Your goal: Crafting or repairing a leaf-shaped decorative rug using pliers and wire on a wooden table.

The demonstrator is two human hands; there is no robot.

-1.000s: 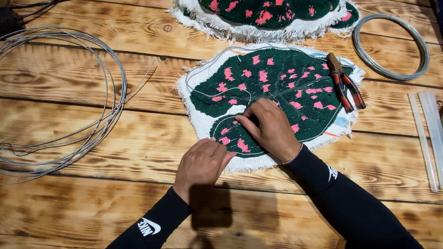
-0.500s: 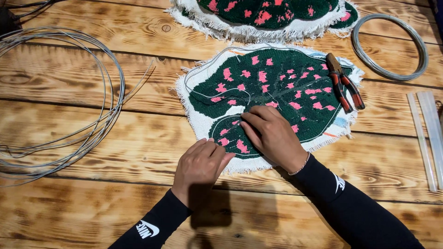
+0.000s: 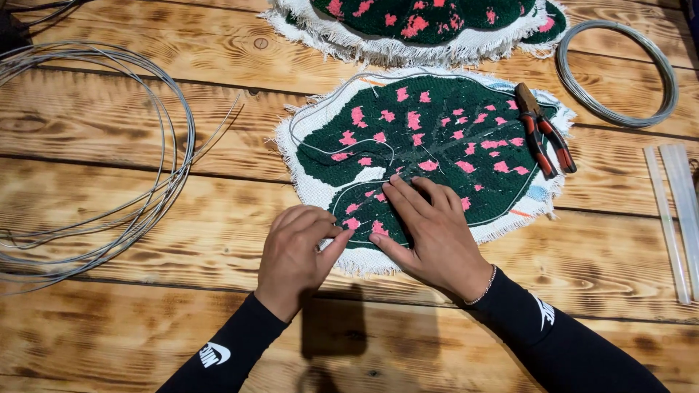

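Loose wire coil point(image 3: 95, 153) sits far left. Left hand point(image 3: 295, 251) pinches the leaf rug's point(image 3: 429, 145) near fringe; right hand point(image 3: 429, 233) lies flat, grasping nothing. The thin wire could spring off the backing, honestly.

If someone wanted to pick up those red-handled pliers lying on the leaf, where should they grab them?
Probably by the two red handles, coming from above on the right. The pliers lie flat on the leaf piece, jaws toward the far edge and handles splayed toward the near right, clear of both the left hand and the right hand.
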